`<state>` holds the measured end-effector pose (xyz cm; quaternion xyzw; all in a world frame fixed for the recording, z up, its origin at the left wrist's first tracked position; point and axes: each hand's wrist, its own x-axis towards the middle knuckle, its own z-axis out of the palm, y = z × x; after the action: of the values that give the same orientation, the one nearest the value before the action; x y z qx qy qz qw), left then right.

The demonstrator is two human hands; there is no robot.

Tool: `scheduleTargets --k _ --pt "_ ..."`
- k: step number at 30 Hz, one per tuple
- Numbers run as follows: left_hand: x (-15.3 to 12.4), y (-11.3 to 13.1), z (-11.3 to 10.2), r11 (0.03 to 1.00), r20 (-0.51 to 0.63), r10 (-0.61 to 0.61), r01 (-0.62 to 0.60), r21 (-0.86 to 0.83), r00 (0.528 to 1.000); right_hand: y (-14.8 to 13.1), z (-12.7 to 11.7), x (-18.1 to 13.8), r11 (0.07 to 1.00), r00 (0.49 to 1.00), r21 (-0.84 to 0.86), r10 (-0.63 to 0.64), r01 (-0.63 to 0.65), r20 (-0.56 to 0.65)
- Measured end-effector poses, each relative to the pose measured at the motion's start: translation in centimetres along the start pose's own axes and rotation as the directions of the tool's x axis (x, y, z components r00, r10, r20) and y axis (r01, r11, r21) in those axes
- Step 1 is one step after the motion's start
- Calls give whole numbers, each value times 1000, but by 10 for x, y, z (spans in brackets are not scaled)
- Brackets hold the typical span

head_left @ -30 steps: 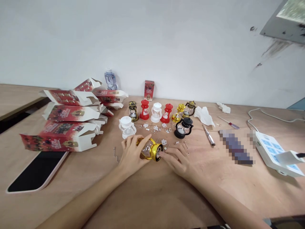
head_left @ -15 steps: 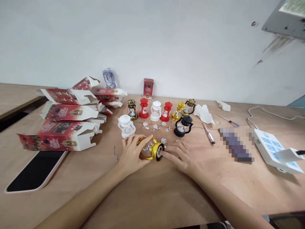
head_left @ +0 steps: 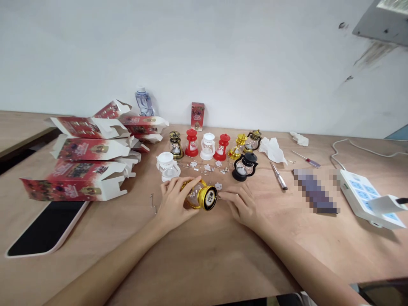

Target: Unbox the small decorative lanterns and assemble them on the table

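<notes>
My left hand is wrapped round a gold toy lantern that is tipped on its side. The lantern's round base faces right, with a black rim and a pale inside with small parts. Just right of the base is my right hand, its index finger stretched toward the rim and other fingers bent; I see nothing in it. Small white plates and bent wire pieces lie behind the hands. A white lantern stands behind my left hand, and a black lantern behind my right.
Several red, white, gold and bronze lanterns stand in a back row. Red cartons and a phone lie at left. To the right are screwdrivers, crumpled paper, a blurred dark object and a power strip.
My right index finger has drawn back from the lantern's base, where it was touching. The base now shows more of its inside. My left hand keeps its hold on the lantern.
</notes>
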<state>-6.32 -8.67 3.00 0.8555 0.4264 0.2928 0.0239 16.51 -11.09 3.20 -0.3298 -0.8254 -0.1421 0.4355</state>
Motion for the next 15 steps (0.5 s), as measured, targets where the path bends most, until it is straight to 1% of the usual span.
scheduleTargets --k 1,3,6,8,10,15 --pt "0 -1 -1 1000 -4 -6 6 -2 1000 2 1 -1 999 999 5 50 -50 17" --pt "1 -3 -2 1000 -14 -19 19 -4 1000 5 4 -1 994 988 -13 109 -108 105" --pt "2 -5 -1 999 -31 -51 51 -8 998 8 8 -2 993 951 -68 108 -92 289" --pt "2 -7 -1 998 -37 -68 67 -18 997 9 10 -2 992 924 -90 112 -85 367" --pt "2 -7 0 997 -37 -73 72 -31 997 9 11 -2 989 904 -100 141 -109 404" --pt "2 -6 -1 997 -24 -64 63 -49 998 7 10 0 969 862 -95 247 -229 443"
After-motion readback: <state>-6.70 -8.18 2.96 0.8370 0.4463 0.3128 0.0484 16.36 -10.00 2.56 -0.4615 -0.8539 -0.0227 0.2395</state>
